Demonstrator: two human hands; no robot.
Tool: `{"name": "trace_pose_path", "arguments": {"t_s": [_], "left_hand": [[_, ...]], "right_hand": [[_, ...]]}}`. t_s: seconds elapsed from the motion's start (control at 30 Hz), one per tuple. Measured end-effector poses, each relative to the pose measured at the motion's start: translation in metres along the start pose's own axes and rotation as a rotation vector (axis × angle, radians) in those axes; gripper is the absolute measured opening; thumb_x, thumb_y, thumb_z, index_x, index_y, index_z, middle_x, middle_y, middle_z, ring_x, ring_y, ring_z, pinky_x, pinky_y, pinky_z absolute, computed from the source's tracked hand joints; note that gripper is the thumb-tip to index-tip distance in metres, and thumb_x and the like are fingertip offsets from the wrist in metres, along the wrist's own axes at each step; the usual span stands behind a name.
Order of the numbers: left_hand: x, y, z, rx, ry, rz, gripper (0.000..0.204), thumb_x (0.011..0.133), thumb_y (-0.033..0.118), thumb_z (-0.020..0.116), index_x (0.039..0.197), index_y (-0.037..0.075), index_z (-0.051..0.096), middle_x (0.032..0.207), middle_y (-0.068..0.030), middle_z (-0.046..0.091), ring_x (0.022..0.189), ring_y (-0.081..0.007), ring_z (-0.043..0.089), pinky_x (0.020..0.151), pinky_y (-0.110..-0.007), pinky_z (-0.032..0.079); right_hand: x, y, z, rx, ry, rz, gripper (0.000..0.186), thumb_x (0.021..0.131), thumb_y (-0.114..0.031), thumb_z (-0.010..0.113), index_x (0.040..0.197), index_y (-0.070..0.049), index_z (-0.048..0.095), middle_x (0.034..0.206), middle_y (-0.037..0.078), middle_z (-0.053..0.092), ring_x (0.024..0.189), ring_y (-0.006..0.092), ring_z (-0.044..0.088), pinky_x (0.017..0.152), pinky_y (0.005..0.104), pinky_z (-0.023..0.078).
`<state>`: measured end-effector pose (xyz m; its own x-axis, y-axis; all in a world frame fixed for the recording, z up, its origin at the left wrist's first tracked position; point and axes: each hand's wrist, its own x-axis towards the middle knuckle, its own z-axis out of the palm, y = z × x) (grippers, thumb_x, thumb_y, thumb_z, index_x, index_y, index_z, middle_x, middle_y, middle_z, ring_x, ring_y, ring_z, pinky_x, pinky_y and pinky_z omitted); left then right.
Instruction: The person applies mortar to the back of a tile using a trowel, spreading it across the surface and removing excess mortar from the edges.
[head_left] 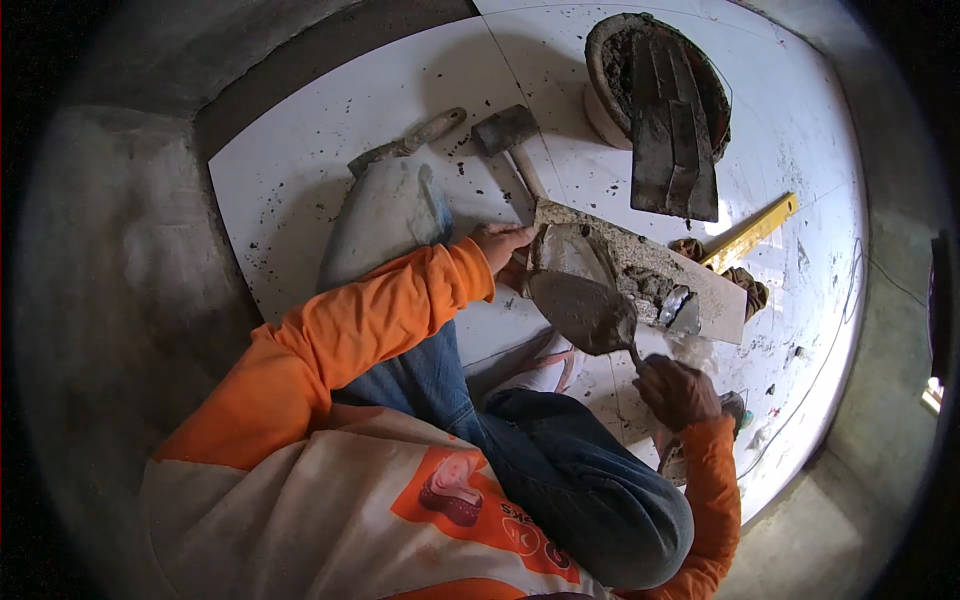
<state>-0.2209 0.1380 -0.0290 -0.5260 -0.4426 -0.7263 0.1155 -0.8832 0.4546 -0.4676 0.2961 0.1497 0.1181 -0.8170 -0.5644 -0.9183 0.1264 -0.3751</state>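
My left hand [503, 243] grips the left end of a narrow tile strip [722, 302], held at an angle, with grey mortar [648, 282] and lighter smeared patches on its speckled face. My right hand [680, 392] is closed round the handle of a mortar-coated trowel [585, 310], whose blade lies against or just over the strip's left part. Above my left hand, a rubber mallet [505, 130] lies with its wooden handle running down behind the strip.
A bucket of mortar [602, 95] carries a flat steel float [675, 160] across its top. A putty knife [410, 140] lies left of the mallet, a yellow level [755, 225] at right. White tile floor [290, 200] meets concrete walls [140, 230]; a thin cord runs along the right.
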Motion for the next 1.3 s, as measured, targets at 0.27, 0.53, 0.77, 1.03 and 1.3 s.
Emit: {"name": "trace_pose_path", "arguments": {"t_s": [0.27, 0.53, 0.77, 1.03, 1.3], "left_hand": [[0.002, -0.01, -0.003, 0.114, 0.001, 0.182, 0.02, 0.085, 0.023, 0.055, 0.098, 0.009, 0.061, 0.085, -0.0045, 0.062, 0.07, -0.0163, 0.063, 0.054, -0.03, 0.054], [0.024, -0.028, -0.029, 0.566, -0.246, 0.494, 0.031, 0.089, 0.02, 0.048, 0.112, 0.001, 0.057, 0.1, -0.0063, 0.063, 0.083, -0.013, 0.062, 0.072, -0.028, 0.051], [0.003, -0.008, -0.016, 0.607, -0.276, 0.376, 0.035, 0.091, 0.017, 0.048, 0.12, -0.002, 0.051, 0.109, -0.0079, 0.06, 0.097, -0.0121, 0.057, 0.084, -0.026, 0.047], [0.001, -0.009, -0.012, 0.66, -0.253, 0.527, 0.029, 0.09, 0.019, 0.051, 0.108, -0.003, 0.057, 0.1, -0.0061, 0.062, 0.094, -0.0121, 0.056, 0.086, -0.026, 0.044], [0.006, -0.021, -0.018, 0.464, -0.247, 0.41, 0.029, 0.091, 0.018, 0.05, 0.111, -0.001, 0.054, 0.101, -0.0039, 0.06, 0.092, -0.01, 0.055, 0.083, -0.024, 0.044]], "right_hand": [[0.059, 0.036, -0.014, -0.074, 0.121, -0.057, 0.033, 0.079, -0.031, 0.065, 0.103, -0.01, 0.059, 0.08, 0.015, 0.064, 0.071, 0.0345, 0.063, 0.061, 0.0419, 0.05], [0.073, 0.036, -0.005, 0.065, 0.152, 0.041, 0.035, 0.083, -0.032, 0.059, 0.105, -0.005, 0.059, 0.082, 0.019, 0.064, 0.076, 0.0365, 0.063, 0.067, 0.0427, 0.049], [0.084, 0.035, -0.007, 0.12, 0.059, 0.111, 0.042, 0.088, -0.04, 0.05, 0.103, -0.002, 0.059, 0.076, 0.02, 0.063, 0.072, 0.0339, 0.063, 0.066, 0.0406, 0.048], [0.059, 0.03, -0.033, 0.508, -0.111, 0.452, 0.052, 0.091, -0.05, 0.039, 0.083, -0.002, 0.056, 0.057, 0.005, 0.051, 0.048, 0.0133, 0.05, 0.044, 0.0291, 0.042], [0.007, 0.025, -0.024, 0.512, 0.058, 0.565, 0.043, 0.092, -0.041, 0.044, 0.085, 0.0, 0.055, 0.065, 0.008, 0.055, 0.053, 0.0184, 0.056, 0.049, 0.0321, 0.047]]}}
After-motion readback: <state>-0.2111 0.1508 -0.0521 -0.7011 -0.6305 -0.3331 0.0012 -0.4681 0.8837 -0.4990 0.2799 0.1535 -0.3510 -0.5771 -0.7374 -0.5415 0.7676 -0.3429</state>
